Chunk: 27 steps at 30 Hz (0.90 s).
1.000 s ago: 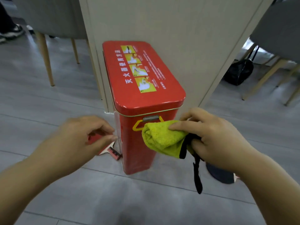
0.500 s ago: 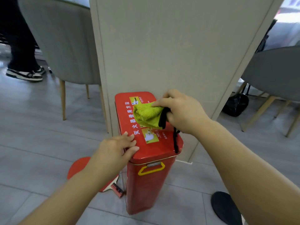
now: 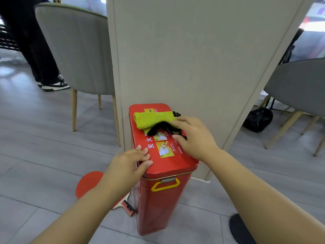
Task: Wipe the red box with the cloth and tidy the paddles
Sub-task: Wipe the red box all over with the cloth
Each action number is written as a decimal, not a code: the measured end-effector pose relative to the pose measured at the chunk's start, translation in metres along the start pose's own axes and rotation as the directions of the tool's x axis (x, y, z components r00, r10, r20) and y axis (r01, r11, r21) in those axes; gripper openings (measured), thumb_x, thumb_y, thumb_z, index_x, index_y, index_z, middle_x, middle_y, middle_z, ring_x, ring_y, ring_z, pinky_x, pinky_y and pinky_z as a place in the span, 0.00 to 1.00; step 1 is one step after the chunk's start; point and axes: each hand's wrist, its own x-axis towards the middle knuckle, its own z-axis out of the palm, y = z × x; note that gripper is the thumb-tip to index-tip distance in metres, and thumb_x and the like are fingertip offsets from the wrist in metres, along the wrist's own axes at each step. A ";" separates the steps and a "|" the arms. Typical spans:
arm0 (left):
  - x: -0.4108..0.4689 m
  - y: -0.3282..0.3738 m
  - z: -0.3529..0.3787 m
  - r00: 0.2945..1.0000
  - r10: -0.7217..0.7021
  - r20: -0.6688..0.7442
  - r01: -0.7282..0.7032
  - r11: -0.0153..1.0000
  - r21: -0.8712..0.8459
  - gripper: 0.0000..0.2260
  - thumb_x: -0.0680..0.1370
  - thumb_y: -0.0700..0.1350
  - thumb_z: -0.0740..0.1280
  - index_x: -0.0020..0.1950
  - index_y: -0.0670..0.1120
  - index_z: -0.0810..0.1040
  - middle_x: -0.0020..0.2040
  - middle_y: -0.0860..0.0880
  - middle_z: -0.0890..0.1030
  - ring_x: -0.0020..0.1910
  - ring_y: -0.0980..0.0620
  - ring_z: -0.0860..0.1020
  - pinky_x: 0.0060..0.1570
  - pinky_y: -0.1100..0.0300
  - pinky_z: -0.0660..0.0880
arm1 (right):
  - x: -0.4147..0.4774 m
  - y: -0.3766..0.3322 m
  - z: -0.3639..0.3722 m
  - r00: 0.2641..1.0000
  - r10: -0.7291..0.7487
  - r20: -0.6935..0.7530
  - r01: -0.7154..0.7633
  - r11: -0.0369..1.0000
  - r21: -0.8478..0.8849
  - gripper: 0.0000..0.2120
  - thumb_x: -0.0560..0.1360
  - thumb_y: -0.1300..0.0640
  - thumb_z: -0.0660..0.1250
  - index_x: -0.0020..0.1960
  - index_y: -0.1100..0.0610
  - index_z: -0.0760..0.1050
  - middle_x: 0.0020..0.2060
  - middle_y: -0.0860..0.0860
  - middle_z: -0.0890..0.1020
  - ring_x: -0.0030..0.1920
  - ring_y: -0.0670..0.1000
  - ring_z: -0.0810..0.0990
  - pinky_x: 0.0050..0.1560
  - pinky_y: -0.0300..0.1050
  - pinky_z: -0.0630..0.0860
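The tall red box [image 3: 163, 205] stands on the floor against a beige pillar, with a yellow handle on its front. A yellow-green cloth [image 3: 151, 118] with a black strap lies spread across the far part of the lid. My right hand [image 3: 195, 138] rests its fingers on the cloth's right end and strap. My left hand [image 3: 130, 162] lies flat on the lid's near left edge. A red paddle [image 3: 88, 182] lies on the floor left of the box, partly behind my left arm. Part of a black paddle [image 3: 241, 229] shows at the bottom right.
The beige pillar [image 3: 193, 59] rises right behind the box. A grey chair [image 3: 75, 50] stands to the left and another grey chair [image 3: 299, 85] to the right, with a black bag [image 3: 258, 118] under it. A person's legs [image 3: 35, 50] are at the far left.
My right hand carried the cloth from the middle of the lid to its far end, where it now lies spread out. My left hand stayed on the lid's near left edge.
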 end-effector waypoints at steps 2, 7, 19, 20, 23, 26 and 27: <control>-0.002 0.000 0.004 0.999 -0.017 -0.045 0.017 1.000 -0.013 0.11 0.73 0.44 0.72 0.55 0.44 0.83 0.59 0.52 0.80 0.63 0.64 0.68 0.61 0.79 0.58 | -0.018 0.007 -0.006 0.983 0.184 0.027 -0.184 0.983 0.011 0.22 0.76 0.47 0.65 0.69 0.48 0.69 0.64 0.49 0.72 0.65 0.52 0.69 0.63 0.49 0.69; -0.008 0.004 0.014 0.973 -0.213 -0.087 0.200 0.970 -0.141 0.15 0.74 0.47 0.70 0.60 0.49 0.77 0.64 0.55 0.71 0.65 0.59 0.68 0.67 0.52 0.68 | -0.047 0.016 0.004 0.849 0.441 0.291 -0.495 0.857 0.143 0.26 0.77 0.38 0.57 0.72 0.46 0.62 0.63 0.52 0.71 0.59 0.54 0.75 0.58 0.51 0.73; -0.011 0.009 0.021 0.893 -0.430 0.134 0.398 0.615 -0.681 0.14 0.76 0.43 0.67 0.55 0.63 0.72 0.55 0.53 0.81 0.53 0.52 0.81 0.53 0.52 0.78 | -0.053 -0.004 0.019 0.776 0.535 0.334 -0.630 0.670 0.392 0.20 0.81 0.44 0.52 0.69 0.50 0.66 0.59 0.54 0.78 0.55 0.57 0.78 0.55 0.59 0.77; -0.012 0.008 0.019 0.896 -0.425 0.127 0.387 0.609 -0.692 0.14 0.77 0.43 0.67 0.55 0.62 0.73 0.53 0.54 0.82 0.51 0.54 0.81 0.50 0.54 0.79 | -0.053 -0.007 0.020 0.777 0.540 0.323 -0.629 0.677 0.381 0.20 0.81 0.44 0.52 0.68 0.50 0.66 0.58 0.54 0.78 0.54 0.57 0.78 0.55 0.59 0.77; -0.016 -0.001 0.010 0.899 -0.417 0.136 0.376 0.572 -0.729 0.14 0.78 0.40 0.65 0.59 0.58 0.73 0.46 0.57 0.84 0.43 0.59 0.82 0.42 0.59 0.80 | -0.058 -0.022 0.020 0.774 0.554 0.307 -0.633 0.686 0.359 0.21 0.80 0.42 0.51 0.68 0.51 0.67 0.56 0.54 0.79 0.52 0.57 0.79 0.53 0.58 0.78; -0.017 -0.016 -0.003 0.880 -0.439 0.180 0.407 0.506 -0.760 0.16 0.78 0.39 0.63 0.63 0.53 0.73 0.48 0.55 0.83 0.43 0.56 0.81 0.49 0.54 0.78 | -0.069 -0.043 0.018 0.778 0.560 0.284 -0.628 0.693 0.355 0.21 0.79 0.42 0.52 0.66 0.52 0.67 0.56 0.54 0.79 0.51 0.58 0.79 0.52 0.57 0.78; -0.018 -0.022 -0.007 0.875 -0.444 0.194 0.420 0.495 -0.761 0.16 0.78 0.39 0.63 0.64 0.52 0.73 0.49 0.54 0.83 0.44 0.56 0.80 0.50 0.54 0.77 | -0.073 -0.051 0.016 0.775 0.567 0.278 -0.632 0.691 0.351 0.21 0.79 0.42 0.53 0.66 0.53 0.66 0.56 0.54 0.78 0.51 0.58 0.79 0.52 0.57 0.78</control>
